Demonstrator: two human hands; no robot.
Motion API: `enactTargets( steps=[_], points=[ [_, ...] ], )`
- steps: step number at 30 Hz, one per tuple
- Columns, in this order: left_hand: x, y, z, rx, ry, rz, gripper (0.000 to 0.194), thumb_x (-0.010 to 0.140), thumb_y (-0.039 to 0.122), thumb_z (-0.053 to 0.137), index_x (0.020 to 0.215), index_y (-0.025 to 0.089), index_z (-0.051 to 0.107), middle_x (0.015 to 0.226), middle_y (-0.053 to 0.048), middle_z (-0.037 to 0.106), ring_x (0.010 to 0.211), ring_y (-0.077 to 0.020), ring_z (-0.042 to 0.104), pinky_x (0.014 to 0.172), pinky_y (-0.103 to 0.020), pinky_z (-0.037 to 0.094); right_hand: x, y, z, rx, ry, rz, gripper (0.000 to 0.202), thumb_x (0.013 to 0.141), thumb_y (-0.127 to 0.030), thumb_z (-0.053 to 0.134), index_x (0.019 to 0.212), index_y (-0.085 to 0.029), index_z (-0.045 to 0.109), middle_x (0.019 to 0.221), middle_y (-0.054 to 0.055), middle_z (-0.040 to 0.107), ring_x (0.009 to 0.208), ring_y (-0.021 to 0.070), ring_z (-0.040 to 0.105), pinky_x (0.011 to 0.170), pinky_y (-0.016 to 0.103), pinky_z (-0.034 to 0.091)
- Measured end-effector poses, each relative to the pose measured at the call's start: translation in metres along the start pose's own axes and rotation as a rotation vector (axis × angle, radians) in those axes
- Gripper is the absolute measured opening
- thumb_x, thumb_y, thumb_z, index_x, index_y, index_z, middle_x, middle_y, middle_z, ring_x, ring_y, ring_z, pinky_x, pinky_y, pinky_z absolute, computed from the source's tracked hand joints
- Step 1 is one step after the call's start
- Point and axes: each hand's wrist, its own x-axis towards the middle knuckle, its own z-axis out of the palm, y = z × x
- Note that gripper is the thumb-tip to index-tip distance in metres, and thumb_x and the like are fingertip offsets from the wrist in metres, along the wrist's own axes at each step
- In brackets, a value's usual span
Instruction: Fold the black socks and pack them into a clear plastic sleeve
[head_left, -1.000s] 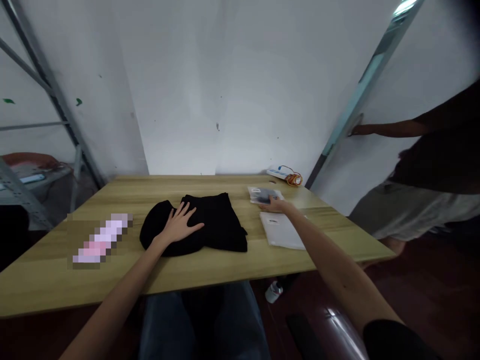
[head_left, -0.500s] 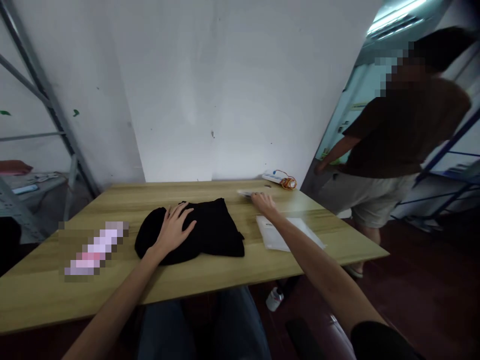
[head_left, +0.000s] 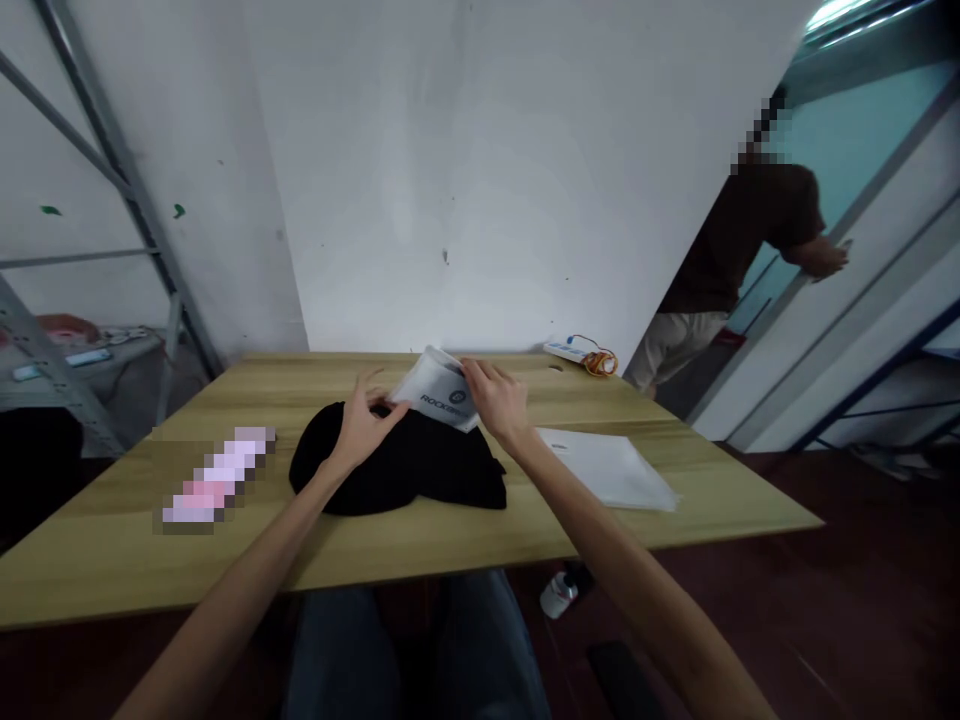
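Note:
A small white printed packet is held above a folded black cloth item on the wooden table. My right hand grips the packet's right side, fingers closed on it. At its lower left corner, my left hand pinches the packet between thumb and a finger, with the other fingers raised. The black item has a rounded left end and lies flat beneath both hands. To its right rests a translucent white plastic bag.
The wooden table carries a pixelated pink and white object at left and a power strip with an orange cable at the back right. A person stands beyond the wall's right edge. A white bottle is below the table.
My right hand has brought the packet leftward over the black item. My left hand has lifted from the cloth and taken hold of the packet. The person has moved farther away.

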Motion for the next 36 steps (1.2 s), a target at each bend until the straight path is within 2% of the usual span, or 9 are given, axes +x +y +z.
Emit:
enactTargets(
  steps=[3,5,9,14,18,22,24,28,36],
  points=[
    [0.02,0.002,0.007,-0.03,-0.069,0.014,0.07,0.089,0.055,0.075,0.149,0.026,0.052,0.119,-0.008,0.074,0.106,-0.0251,0.073,0.072,-0.031,0.063,0.006,-0.003,0.003,0.005,0.01,0.021,0.044,0.117,-0.031,0.03,0.136,-0.024,0.068,0.122,0.012,0.077,0.109,0.0247,0.068,0.087,0.029,0.045],
    [0.028,-0.003,0.01,0.035,-0.03,0.045,0.056,0.092,0.052,0.072,0.14,0.026,0.061,0.128,-0.01,0.072,0.115,-0.0278,0.071,0.073,-0.032,0.063,0.011,-0.003,0.005,0.016,0.066,-0.038,0.042,0.115,-0.028,0.034,0.143,-0.024,0.065,0.13,0.011,0.075,0.119,0.0262,0.066,0.098,0.033,0.047],
    [0.027,-0.028,0.01,0.305,0.001,0.042,0.038,0.093,0.039,0.072,0.128,0.025,0.069,0.128,-0.01,0.068,0.111,-0.0278,0.071,0.08,-0.036,0.063,-0.005,-0.01,0.025,0.049,0.135,-0.389,0.048,0.11,-0.017,0.048,0.156,-0.025,0.056,0.151,0.009,0.065,0.14,0.0265,0.055,0.12,0.041,0.041],
    [0.013,-0.052,-0.004,0.513,-0.234,0.128,0.062,0.081,0.008,0.069,0.14,0.027,0.062,0.144,-0.011,0.06,0.131,-0.0311,0.063,0.103,-0.044,0.058,-0.046,-0.024,0.065,0.132,0.05,-0.603,0.039,0.108,-0.024,0.059,0.146,-0.027,0.065,0.144,0.009,0.069,0.131,0.0258,0.063,0.108,0.041,0.053],
    [0.004,-0.042,-0.018,0.453,-0.297,0.318,0.061,0.083,0.012,0.071,0.141,0.028,0.058,0.145,-0.01,0.059,0.134,-0.0294,0.06,0.112,-0.045,0.053,-0.043,-0.024,0.065,0.23,-0.004,-0.616,0.031,0.106,-0.026,0.061,0.136,-0.027,0.071,0.137,0.009,0.072,0.125,0.0258,0.065,0.103,0.04,0.055],
    [-0.005,-0.026,-0.021,0.372,-0.217,0.424,0.021,0.096,0.03,0.07,0.116,0.026,0.066,0.124,-0.007,0.068,0.115,-0.024,0.069,0.098,-0.036,0.057,-0.029,-0.027,0.055,0.3,0.036,-0.562,0.026,0.105,-0.022,0.06,0.127,-0.026,0.074,0.13,0.009,0.074,0.119,0.025,0.066,0.098,0.039,0.056],
    [-0.009,-0.024,-0.018,0.331,-0.149,0.454,0.012,0.1,0.034,0.067,0.108,0.025,0.067,0.112,-0.005,0.071,0.105,-0.021,0.071,0.094,-0.033,0.057,-0.028,-0.034,0.054,0.328,0.083,-0.511,0.029,0.105,-0.019,0.059,0.128,-0.027,0.073,0.129,0.008,0.074,0.117,0.0243,0.067,0.096,0.038,0.056],
    [-0.014,-0.03,-0.011,0.288,-0.071,0.451,0.01,0.101,0.031,0.066,0.107,0.023,0.068,0.104,-0.004,0.073,0.095,-0.0186,0.071,0.088,-0.03,0.058,-0.031,-0.055,0.053,0.389,0.145,-0.461,0.028,0.107,-0.023,0.058,0.131,-0.029,0.071,0.125,0.008,0.075,0.115,0.0238,0.067,0.097,0.039,0.053],
    [-0.017,-0.039,-0.01,0.293,-0.118,0.496,0.015,0.099,0.024,0.062,0.107,0.022,0.074,0.108,-0.008,0.08,0.1,-0.023,0.077,0.091,-0.035,0.063,-0.037,-0.069,0.05,0.377,0.17,-0.544,0.016,0.109,-0.028,0.061,0.114,-0.026,0.076,0.116,0.006,0.077,0.108,0.0212,0.067,0.09,0.035,0.052]
  ],
)
